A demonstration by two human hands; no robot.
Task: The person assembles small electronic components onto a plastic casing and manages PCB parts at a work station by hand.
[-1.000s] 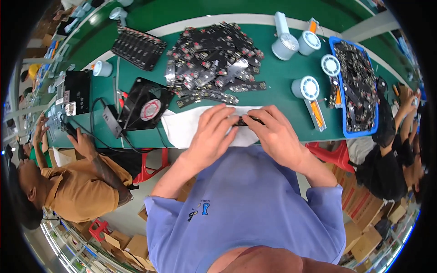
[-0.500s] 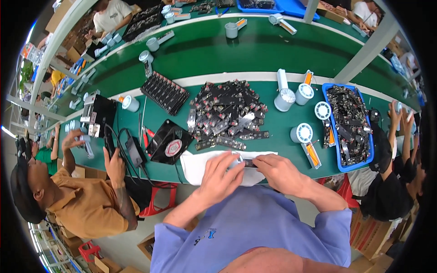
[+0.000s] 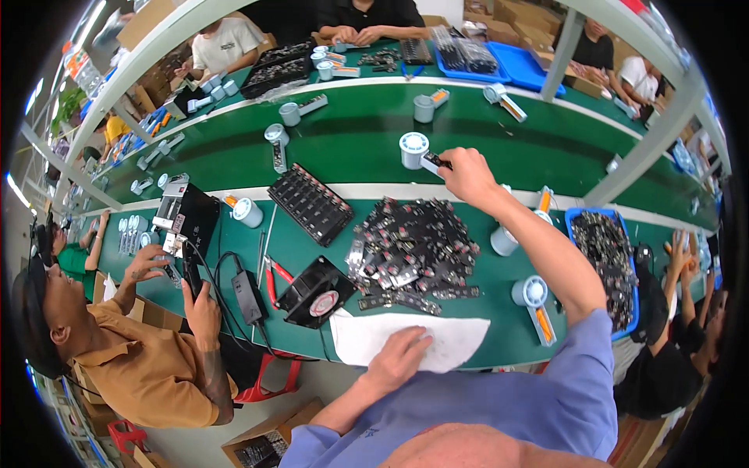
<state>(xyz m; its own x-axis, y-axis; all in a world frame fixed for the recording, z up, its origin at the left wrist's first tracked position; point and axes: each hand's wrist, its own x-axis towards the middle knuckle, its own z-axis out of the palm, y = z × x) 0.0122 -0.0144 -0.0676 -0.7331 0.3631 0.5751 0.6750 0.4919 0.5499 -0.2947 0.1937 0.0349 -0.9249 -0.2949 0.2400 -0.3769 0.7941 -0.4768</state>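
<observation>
My right hand [image 3: 470,178] reaches over the green conveyor belt [image 3: 343,144], fingers closed on the handle of a light-blue handheld fan [image 3: 414,150]. The fan's round, vented head faces up, and a dark circuit board shows in its handle. On a white cloth [image 3: 460,343] at the table's near edge rests my left hand [image 3: 398,359], its fingers lying loosely over the cloth with no object visible in them. A heap of small black circuit boards [image 3: 413,246] lies just beyond the cloth. Left of it stands a square black cooling fan [image 3: 316,292].
Red-handled pliers [image 3: 271,282], a black power adapter [image 3: 250,296] and a slotted black rack [image 3: 310,204] lie to the left. Another handheld fan [image 3: 530,292] and a blue bin [image 3: 633,300] of boards are right. A co-worker [image 3: 148,351] sits at left; a metal post [image 3: 647,132] rises at right.
My right hand has left the cloth and carried the handheld fan forward and up to the belt. My left hand has come down to lie on the cloth. The view has shifted too.
</observation>
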